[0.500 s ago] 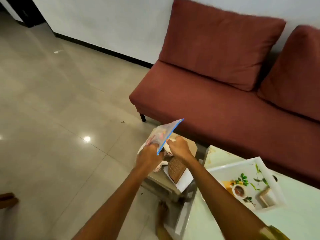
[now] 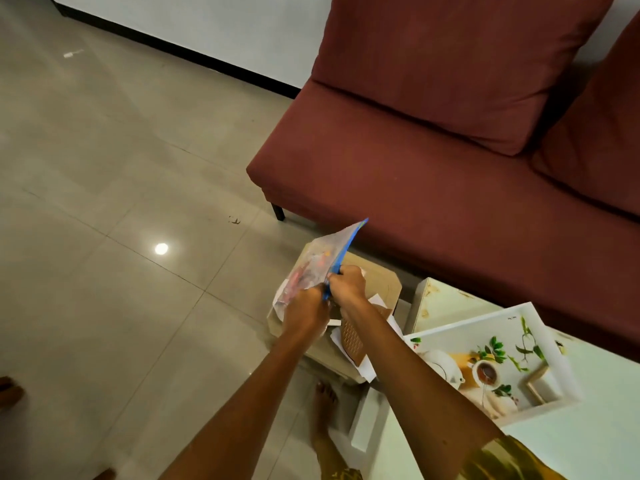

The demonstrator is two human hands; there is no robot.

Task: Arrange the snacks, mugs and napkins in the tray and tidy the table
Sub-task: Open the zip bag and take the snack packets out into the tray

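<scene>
A clear zip bag of snacks (image 2: 320, 263) with a blue seal strip is held up over a small beige stool (image 2: 379, 275). My left hand (image 2: 304, 313) grips the bag's lower end, and my right hand (image 2: 348, 282) pinches the blue strip beside it. Under my hands lie white napkins (image 2: 367, 367) and a brown perforated piece (image 2: 351, 341) on the stool. A white tray (image 2: 519, 315) with a printed tea and leaf picture sits on the pale table (image 2: 606, 427) to the right. No mugs show.
A dark red sofa (image 2: 433, 188) with two cushions stands just behind the stool and table. Shiny beige floor tiles (image 2: 121, 185) spread to the left. A bare foot (image 2: 323, 410) stands by the stool; toes of another foot (image 2: 8, 389) show at the left edge.
My right hand has slid along the blue strip toward my left hand, so the two hands now sit close together on the bag. The view has tilted slightly.
</scene>
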